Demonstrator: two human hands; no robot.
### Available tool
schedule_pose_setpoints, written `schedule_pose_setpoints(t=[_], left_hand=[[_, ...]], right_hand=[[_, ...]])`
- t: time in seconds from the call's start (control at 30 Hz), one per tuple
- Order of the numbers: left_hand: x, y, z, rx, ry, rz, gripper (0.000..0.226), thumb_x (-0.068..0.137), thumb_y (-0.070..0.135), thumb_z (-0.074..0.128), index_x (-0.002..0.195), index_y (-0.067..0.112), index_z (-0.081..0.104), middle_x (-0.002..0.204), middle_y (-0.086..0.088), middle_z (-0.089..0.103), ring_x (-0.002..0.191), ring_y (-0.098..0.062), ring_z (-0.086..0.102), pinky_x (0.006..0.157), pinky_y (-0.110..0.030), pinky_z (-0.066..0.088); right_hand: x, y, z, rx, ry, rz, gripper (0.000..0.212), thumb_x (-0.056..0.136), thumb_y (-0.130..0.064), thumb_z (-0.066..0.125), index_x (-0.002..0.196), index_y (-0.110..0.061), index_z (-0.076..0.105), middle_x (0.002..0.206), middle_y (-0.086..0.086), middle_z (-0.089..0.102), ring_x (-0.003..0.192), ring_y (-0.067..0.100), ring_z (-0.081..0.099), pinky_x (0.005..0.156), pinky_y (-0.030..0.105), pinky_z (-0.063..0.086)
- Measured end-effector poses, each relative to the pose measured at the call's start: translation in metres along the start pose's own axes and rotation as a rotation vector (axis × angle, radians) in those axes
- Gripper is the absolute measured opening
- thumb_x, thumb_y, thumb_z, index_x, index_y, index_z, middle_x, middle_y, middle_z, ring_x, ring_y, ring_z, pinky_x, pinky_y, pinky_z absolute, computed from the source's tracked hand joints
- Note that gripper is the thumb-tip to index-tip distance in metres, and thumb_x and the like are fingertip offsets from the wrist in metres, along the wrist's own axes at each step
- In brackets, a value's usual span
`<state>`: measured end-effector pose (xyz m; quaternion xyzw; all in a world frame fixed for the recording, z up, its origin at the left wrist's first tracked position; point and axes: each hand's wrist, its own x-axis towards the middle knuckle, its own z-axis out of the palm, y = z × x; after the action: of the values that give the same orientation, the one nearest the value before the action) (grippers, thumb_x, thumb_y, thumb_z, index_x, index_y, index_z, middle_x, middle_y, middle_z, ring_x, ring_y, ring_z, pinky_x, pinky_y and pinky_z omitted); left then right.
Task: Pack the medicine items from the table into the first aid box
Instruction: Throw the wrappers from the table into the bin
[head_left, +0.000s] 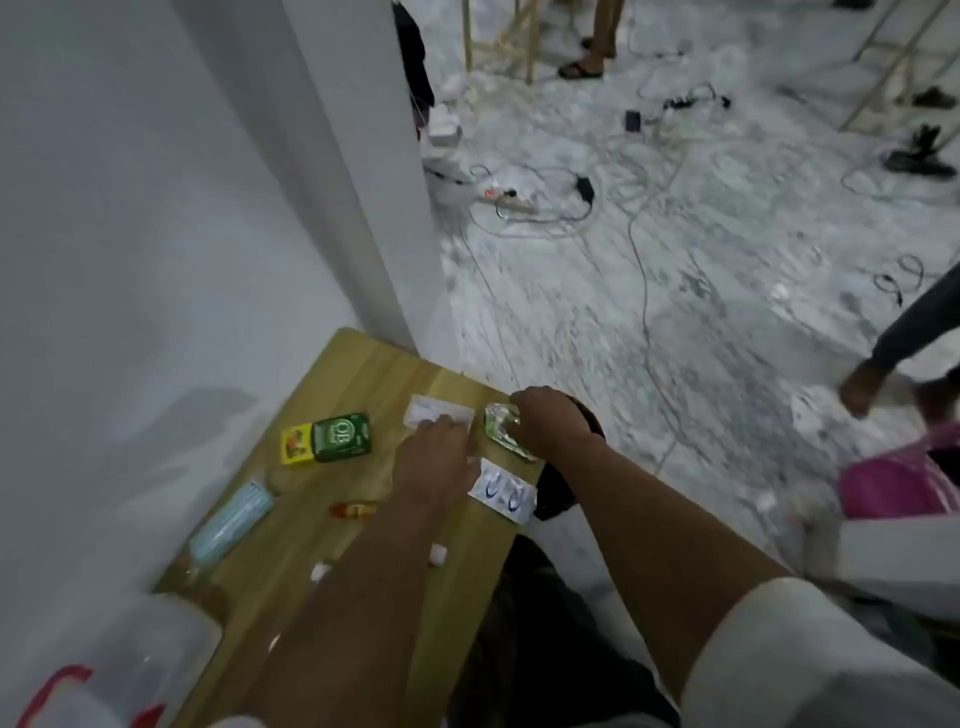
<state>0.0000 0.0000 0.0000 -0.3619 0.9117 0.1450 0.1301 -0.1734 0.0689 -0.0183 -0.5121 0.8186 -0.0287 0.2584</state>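
Because the medicine items lie spread flat on the wooden table (332, 374), the left hand (435, 462) presses fingers down onto a white sachet (436, 408) while the right hand (545, 421) grasps a crinkled foil pack (501, 423), the translucent first aid box (130, 670) waiting near the left corner.

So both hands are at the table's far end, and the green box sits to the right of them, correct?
Not quite. The head view shows the green box to the left of the left hand and right hand, beside a yellow box. Both hands are indeed at the table's far end.
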Motion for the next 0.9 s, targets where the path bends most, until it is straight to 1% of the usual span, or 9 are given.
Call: schedule_pose_setpoints(t=[0.07,0.13,0.2,0.33,0.53,0.67,0.73,0.83,0.9], left_hand=[[0.010,0.004,0.017,-0.003,-0.080,0.037,0.044,0.092,0.038,0.064,0.126,0.011,0.063,0.122,-0.010,0.062,0.111,-0.033,0.061,0.080,-0.044,0.052],[0.010,0.007,0.036,0.023,-0.161,0.086,0.039,0.080,0.031,0.076,0.111,0.008,0.069,0.104,-0.012,0.067,0.096,-0.036,0.067,0.069,-0.042,0.053],[0.020,0.008,0.058,0.045,-0.168,0.113,0.034,0.059,0.027,0.088,0.085,0.012,0.072,0.087,-0.009,0.068,0.078,-0.035,0.070,0.057,-0.038,0.052],[0.031,0.017,0.077,0.169,-0.154,0.204,0.046,0.041,0.038,0.096,0.074,0.020,0.070,0.086,-0.003,0.069,0.076,-0.026,0.068,0.057,-0.034,0.051],[0.046,0.026,0.085,0.136,-0.135,0.253,0.045,0.045,0.040,0.097,0.078,0.023,0.072,0.081,0.000,0.067,0.072,-0.025,0.067,0.059,-0.034,0.048],[0.057,0.034,0.087,0.019,-0.157,0.257,0.030,0.070,0.017,0.089,0.087,0.016,0.064,0.084,-0.004,0.060,0.063,-0.028,0.062,0.047,-0.032,0.037],[0.064,0.049,0.077,-0.021,-0.132,0.255,0.020,0.082,0.017,0.079,0.093,0.016,0.063,0.095,-0.003,0.061,0.070,-0.028,0.062,0.052,-0.037,0.034],[0.084,0.081,0.058,-0.115,-0.091,0.269,0.010,0.095,0.019,0.067,0.103,0.015,0.064,0.111,0.000,0.059,0.076,-0.020,0.057,0.060,-0.037,0.040],[0.102,0.105,0.046,-0.104,-0.051,0.248,0.007,0.101,0.018,0.058,0.106,0.016,0.062,0.116,0.000,0.056,0.081,-0.018,0.055,0.063,-0.031,0.037]], right_hand=[[0.011,0.009,0.015,0.051,-0.010,0.056,0.037,0.101,-0.032,0.054,0.129,-0.010,0.064,0.126,0.013,0.066,0.112,0.032,0.063,0.081,0.039,0.051],[0.013,0.013,0.031,0.054,-0.029,0.120,0.037,0.099,-0.035,0.057,0.127,-0.010,0.062,0.123,0.014,0.061,0.108,0.035,0.060,0.074,0.039,0.049],[0.019,0.021,0.045,0.039,-0.047,0.172,0.045,0.095,-0.039,0.064,0.132,-0.013,0.056,0.127,0.014,0.051,0.115,0.038,0.052,0.082,0.046,0.050],[0.023,0.036,0.060,0.073,0.017,0.254,0.053,0.089,-0.038,0.071,0.134,-0.019,0.050,0.127,0.010,0.051,0.117,0.035,0.050,0.090,0.050,0.048],[0.015,0.071,0.060,0.528,0.086,0.379,0.040,0.085,-0.023,0.072,0.119,-0.018,0.052,0.100,0.008,0.066,0.086,0.029,0.066,0.068,0.046,0.057],[0.002,0.107,0.045,0.697,0.171,0.521,0.015,0.089,-0.020,0.067,0.096,-0.007,0.062,0.081,0.005,0.062,0.077,0.029,0.060,0.056,0.034,0.036],[-0.004,0.124,0.034,0.698,0.193,0.570,0.009,0.087,-0.015,0.070,0.091,-0.012,0.063,0.081,0.001,0.060,0.078,0.024,0.058,0.058,0.031,0.035],[-0.006,0.147,0.024,0.684,0.181,0.620,0.013,0.085,-0.009,0.069,0.096,-0.015,0.066,0.089,0.003,0.060,0.091,0.028,0.065,0.064,0.027,0.038],[-0.003,0.157,0.023,0.666,0.151,0.644,0.020,0.084,-0.007,0.068,0.104,-0.009,0.070,0.089,0.005,0.062,0.094,0.030,0.067,0.058,0.028,0.038]])
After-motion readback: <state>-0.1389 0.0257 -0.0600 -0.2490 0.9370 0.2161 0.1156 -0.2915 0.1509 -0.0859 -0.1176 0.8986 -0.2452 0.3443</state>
